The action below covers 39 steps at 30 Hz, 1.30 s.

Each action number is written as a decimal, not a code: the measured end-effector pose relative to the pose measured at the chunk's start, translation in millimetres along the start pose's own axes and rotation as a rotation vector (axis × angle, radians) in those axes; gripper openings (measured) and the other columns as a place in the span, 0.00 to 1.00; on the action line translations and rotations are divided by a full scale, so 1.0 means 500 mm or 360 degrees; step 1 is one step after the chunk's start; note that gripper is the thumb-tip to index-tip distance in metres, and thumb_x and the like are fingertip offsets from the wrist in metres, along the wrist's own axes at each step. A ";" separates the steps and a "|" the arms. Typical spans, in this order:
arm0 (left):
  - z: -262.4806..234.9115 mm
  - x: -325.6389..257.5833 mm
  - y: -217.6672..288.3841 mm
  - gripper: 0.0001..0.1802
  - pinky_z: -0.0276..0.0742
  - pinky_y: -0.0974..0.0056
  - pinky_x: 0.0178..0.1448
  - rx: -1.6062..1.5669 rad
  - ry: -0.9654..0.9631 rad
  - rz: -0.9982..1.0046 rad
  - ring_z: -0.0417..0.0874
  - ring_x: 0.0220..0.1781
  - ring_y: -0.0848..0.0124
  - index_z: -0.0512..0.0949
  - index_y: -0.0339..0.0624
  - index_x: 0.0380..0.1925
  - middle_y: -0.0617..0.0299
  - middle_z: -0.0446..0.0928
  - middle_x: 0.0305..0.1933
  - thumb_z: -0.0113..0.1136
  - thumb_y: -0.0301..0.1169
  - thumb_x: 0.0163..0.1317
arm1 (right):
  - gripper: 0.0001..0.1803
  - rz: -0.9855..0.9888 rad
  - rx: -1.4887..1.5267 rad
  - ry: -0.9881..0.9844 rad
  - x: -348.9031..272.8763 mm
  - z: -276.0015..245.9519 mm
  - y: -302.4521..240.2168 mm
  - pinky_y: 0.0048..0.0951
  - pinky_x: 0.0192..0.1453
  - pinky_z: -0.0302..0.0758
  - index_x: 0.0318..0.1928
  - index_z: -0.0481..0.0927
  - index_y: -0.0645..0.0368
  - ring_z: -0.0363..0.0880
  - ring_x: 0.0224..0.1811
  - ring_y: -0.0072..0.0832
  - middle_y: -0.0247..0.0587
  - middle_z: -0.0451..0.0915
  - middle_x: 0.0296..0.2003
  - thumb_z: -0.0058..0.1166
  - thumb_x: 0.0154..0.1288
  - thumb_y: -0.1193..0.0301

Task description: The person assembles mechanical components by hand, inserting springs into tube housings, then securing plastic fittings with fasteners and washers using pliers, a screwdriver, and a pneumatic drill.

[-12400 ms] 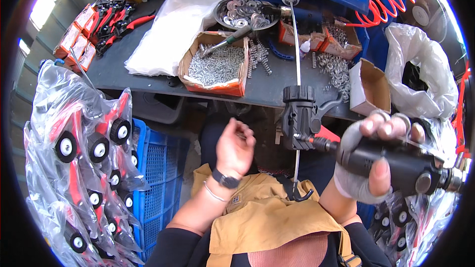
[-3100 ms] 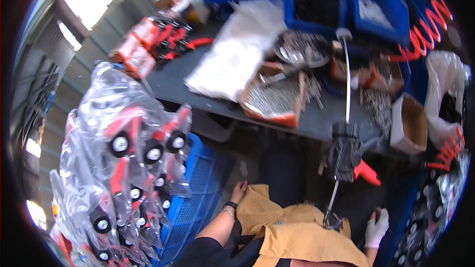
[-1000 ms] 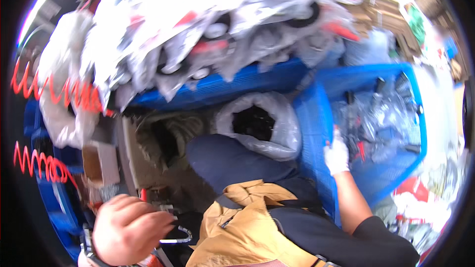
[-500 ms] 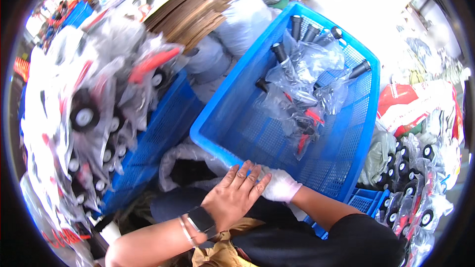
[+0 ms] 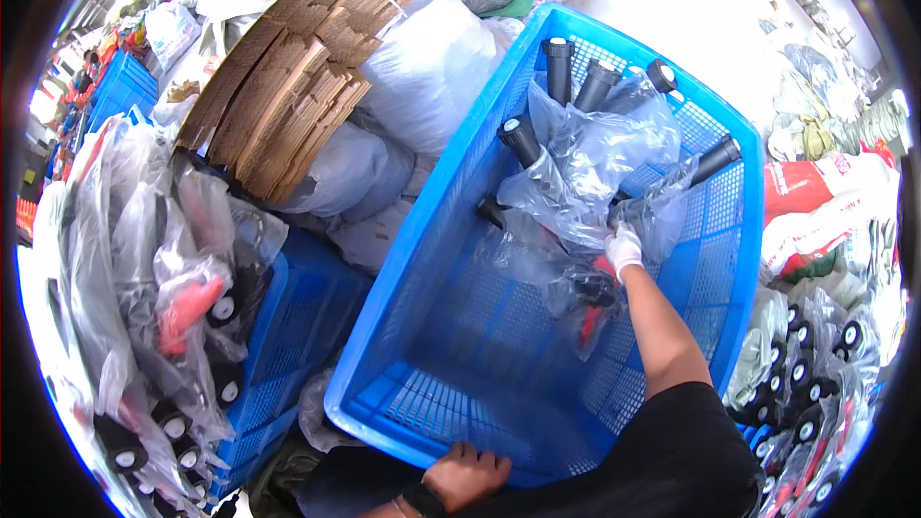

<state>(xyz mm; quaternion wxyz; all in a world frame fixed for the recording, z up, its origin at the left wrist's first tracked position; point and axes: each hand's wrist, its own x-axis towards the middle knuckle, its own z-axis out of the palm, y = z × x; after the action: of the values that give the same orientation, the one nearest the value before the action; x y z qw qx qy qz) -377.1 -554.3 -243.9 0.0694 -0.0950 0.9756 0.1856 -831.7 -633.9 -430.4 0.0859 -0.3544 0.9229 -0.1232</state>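
Note:
A large blue plastic basket with mesh walls fills the middle of the view. Inside, toward its far side, lie several black cylindrical parts with pale round ends, sheathed in clear plastic bags; red pieces show among them. My right hand, in a white glove, reaches down into the basket, its fingers closed at a clear bag among these parts. Its fingertips are partly hidden by the plastic. My left hand, bare with a dark watch at the wrist, holds the near rim with its fingers hooked over it.
At left, a heap of bagged black-and-red parts rises beside another blue basket. Flattened cardboard is stacked beyond, next to stuffed white sacks. More bagged parts and a red-and-white sack are on the right.
My hands, earlier together above the near rim, have parted. The right has gone into the basket onto a bag; the left has dropped onto the rim. The basket appears closer to me.

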 end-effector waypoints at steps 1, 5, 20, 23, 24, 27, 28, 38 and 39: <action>0.080 -0.037 0.017 0.10 0.73 0.57 0.38 0.0004 0.0058 -0.0093 0.78 0.32 0.65 0.72 0.50 0.36 0.62 0.73 0.29 0.50 0.38 0.56 | 0.19 0.0060 0.0058 -0.0028 0.048 0.021 0.000 0.39 0.61 0.67 0.50 0.75 0.63 0.72 0.54 0.48 0.59 0.75 0.48 0.45 0.59 0.69; 0.085 -0.034 0.005 0.15 0.74 0.54 0.46 0.0216 0.0314 -0.0023 0.75 0.35 0.64 0.71 0.52 0.45 0.61 0.73 0.34 0.49 0.40 0.59 | 0.18 0.0207 0.0122 0.0002 0.194 0.081 0.039 0.38 0.59 0.68 0.48 0.76 0.63 0.73 0.53 0.49 0.58 0.77 0.46 0.42 0.59 0.71; 0.076 -0.110 0.043 0.17 0.70 0.50 0.55 0.0107 -0.0530 0.0044 0.74 0.50 0.57 0.70 0.51 0.46 0.56 0.71 0.44 0.45 0.43 0.59 | 0.19 0.0639 0.0523 -0.0490 0.379 0.331 0.173 0.33 0.53 0.72 0.54 0.73 0.61 0.73 0.52 0.36 0.49 0.76 0.51 0.34 0.68 0.69; 0.032 -0.102 0.032 0.22 0.70 0.48 0.58 0.0050 -0.0427 0.0199 0.72 0.54 0.52 0.69 0.46 0.51 0.51 0.69 0.49 0.44 0.43 0.60 | 0.19 0.0669 0.0608 -0.0516 0.377 0.372 0.160 0.33 0.53 0.72 0.54 0.73 0.61 0.73 0.52 0.36 0.48 0.76 0.51 0.35 0.68 0.69; 0.032 -0.105 0.042 0.24 0.69 0.48 0.59 0.0106 -0.0397 0.0141 0.71 0.55 0.51 0.67 0.44 0.53 0.49 0.68 0.51 0.45 0.43 0.60 | 0.19 0.0676 0.0637 -0.0525 0.365 0.389 0.159 0.33 0.53 0.72 0.54 0.73 0.61 0.74 0.52 0.36 0.48 0.76 0.51 0.35 0.68 0.69; 0.033 -0.117 0.043 0.26 0.70 0.49 0.60 0.0211 -0.0341 0.0142 0.71 0.57 0.50 0.66 0.43 0.56 0.49 0.67 0.53 0.46 0.42 0.60 | 0.19 0.0688 0.0714 -0.0545 0.373 0.411 0.178 0.33 0.54 0.72 0.53 0.73 0.61 0.74 0.52 0.36 0.48 0.76 0.50 0.36 0.67 0.69; 0.028 -0.116 0.037 0.25 0.71 0.50 0.59 0.0269 -0.0297 0.0190 0.71 0.57 0.51 0.66 0.43 0.56 0.49 0.68 0.53 0.46 0.42 0.60 | 0.19 0.0692 0.0737 -0.0548 0.367 0.414 0.192 0.33 0.54 0.72 0.53 0.74 0.61 0.74 0.52 0.36 0.48 0.76 0.50 0.37 0.67 0.68; -0.028 -0.064 0.005 0.23 0.70 0.54 0.61 0.0569 -0.0340 0.0334 0.71 0.58 0.54 0.66 0.44 0.55 0.52 0.68 0.54 0.46 0.42 0.64 | 0.19 0.0615 0.0961 -0.0512 0.351 0.434 0.150 0.32 0.54 0.71 0.53 0.74 0.60 0.74 0.52 0.35 0.46 0.77 0.50 0.40 0.66 0.67; -0.022 -0.068 0.007 0.22 0.70 0.54 0.60 0.0623 -0.0307 0.0344 0.71 0.58 0.54 0.66 0.44 0.55 0.53 0.69 0.53 0.45 0.43 0.64 | 0.19 0.0601 0.0983 -0.0508 0.356 0.437 0.131 0.32 0.54 0.71 0.53 0.74 0.60 0.74 0.52 0.35 0.46 0.77 0.50 0.40 0.66 0.67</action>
<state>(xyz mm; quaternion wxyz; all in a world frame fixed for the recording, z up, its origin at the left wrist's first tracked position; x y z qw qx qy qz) -345.9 -550.0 -226.6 0.1591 0.0435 0.9863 0.0074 -949.9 -743.3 -670.7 0.3522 -0.1506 0.8664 -0.3205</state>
